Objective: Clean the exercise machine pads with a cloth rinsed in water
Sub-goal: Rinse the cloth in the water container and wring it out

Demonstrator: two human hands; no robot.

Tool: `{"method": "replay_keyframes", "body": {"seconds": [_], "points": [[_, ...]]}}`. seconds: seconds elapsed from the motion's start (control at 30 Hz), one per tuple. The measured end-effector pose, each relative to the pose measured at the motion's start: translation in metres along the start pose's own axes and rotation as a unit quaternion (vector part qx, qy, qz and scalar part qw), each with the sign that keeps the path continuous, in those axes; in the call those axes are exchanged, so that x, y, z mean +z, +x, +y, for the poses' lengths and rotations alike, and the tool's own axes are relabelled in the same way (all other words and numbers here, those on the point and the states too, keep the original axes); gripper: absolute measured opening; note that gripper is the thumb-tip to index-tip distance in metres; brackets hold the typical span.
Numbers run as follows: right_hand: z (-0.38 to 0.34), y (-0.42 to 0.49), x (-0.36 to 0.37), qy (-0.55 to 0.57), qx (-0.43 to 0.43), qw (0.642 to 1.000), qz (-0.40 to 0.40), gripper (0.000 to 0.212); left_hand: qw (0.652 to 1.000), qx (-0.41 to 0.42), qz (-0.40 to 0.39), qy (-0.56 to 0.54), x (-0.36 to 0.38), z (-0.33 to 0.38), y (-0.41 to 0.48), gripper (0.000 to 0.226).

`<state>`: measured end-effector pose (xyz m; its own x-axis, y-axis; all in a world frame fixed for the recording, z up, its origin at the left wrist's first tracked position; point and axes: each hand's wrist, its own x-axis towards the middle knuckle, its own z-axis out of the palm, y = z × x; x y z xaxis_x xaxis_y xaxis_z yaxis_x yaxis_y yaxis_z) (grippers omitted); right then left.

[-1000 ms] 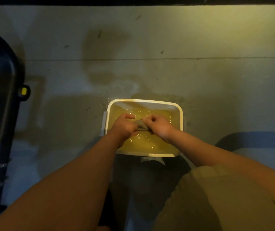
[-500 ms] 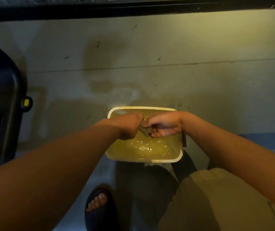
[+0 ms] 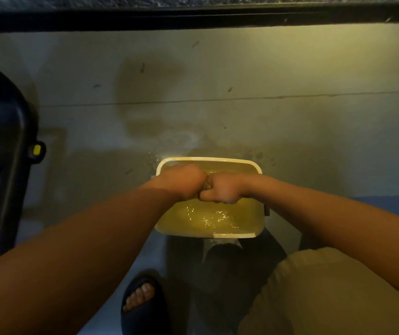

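Both hands are clenching, knuckles touching: the left hand (image 3: 183,181) and right hand (image 3: 223,190) are gripping what seems to be a small dark cloth (image 3: 207,186) between them, hovering above a white rectangular plastic tub (image 3: 232,235) of yellowish water (image 3: 214,219) sitting on the grey concrete floor (image 3: 290,129).

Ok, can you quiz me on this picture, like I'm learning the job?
1. True or false: the left hand and the right hand both grip the cloth.
2. Where are the hands, compared with the tub? A. above it B. beside it C. under it
3. Fill in: the tub holds yellowish ____.

Key: 1 true. 2 A. 3 water.
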<state>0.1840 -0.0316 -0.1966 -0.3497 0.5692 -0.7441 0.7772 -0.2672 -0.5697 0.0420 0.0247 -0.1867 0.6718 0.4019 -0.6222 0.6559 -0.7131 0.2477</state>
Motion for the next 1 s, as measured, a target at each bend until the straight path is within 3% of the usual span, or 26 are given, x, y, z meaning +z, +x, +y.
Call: {"method": "replay_keyframes", "body": {"seconds": [0.1,0.2,0.3,0.33,0.37,0.47,0.53,0.6,0.67,0.77,0.83,0.9,1.0], "points": [[-0.005,-0.003,0.002,-0.204,-0.066,0.974,0.078,0.021,0.999,-0.028,-0.020,-0.009,0.004,0.001,0.003,0.013],[0.002,-0.005,0.004,-0.267,-0.050,0.948,0.168,0.019,0.992,-0.062,-0.050,-0.100,0.008,0.004,0.009,0.013],[0.006,-0.003,0.018,-0.315,-0.049,0.926,0.200,0.023,0.925,-0.132,-0.177,-0.309,0.004,0.002,0.008,0.007],[0.009,-0.001,0.021,-0.328,-0.058,0.920,0.207,0.025,0.907,-0.135,-0.196,-0.348,0.004,0.002,0.006,0.010],[0.010,0.000,0.022,-0.333,-0.062,0.916,0.216,0.027,0.910,-0.125,-0.184,-0.349,0.006,0.001,0.005,0.010],[0.014,0.001,0.019,-0.275,-0.042,0.940,0.197,0.024,0.987,-0.046,-0.069,-0.137,0.013,0.000,0.005,0.012],[0.015,0.002,0.022,-0.132,-0.030,0.982,0.130,0.028,0.998,-0.003,-0.017,-0.055,0.016,-0.004,0.004,0.017],[0.017,0.000,0.022,0.025,0.003,0.997,0.067,0.034,0.999,0.023,0.021,-0.037,0.014,-0.010,0.000,0.026],[0.019,-0.002,0.018,0.185,0.052,0.981,-0.009,0.032,0.995,0.068,0.073,-0.013,0.016,-0.017,-0.002,0.039],[0.021,-0.002,0.011,0.366,0.068,0.919,-0.127,0.032,0.982,0.152,0.113,-0.014,0.021,-0.017,-0.003,0.055],[0.020,-0.001,0.012,0.398,0.051,0.902,-0.159,0.032,0.981,0.154,0.118,0.008,0.019,-0.014,-0.002,0.050],[0.016,-0.002,0.012,0.378,0.052,0.912,-0.153,0.036,0.985,0.108,0.105,0.089,0.008,-0.009,-0.001,0.032],[0.007,-0.008,0.007,0.179,0.056,0.979,-0.081,0.041,0.976,0.059,0.070,0.196,0.000,0.001,0.000,0.014]]}}
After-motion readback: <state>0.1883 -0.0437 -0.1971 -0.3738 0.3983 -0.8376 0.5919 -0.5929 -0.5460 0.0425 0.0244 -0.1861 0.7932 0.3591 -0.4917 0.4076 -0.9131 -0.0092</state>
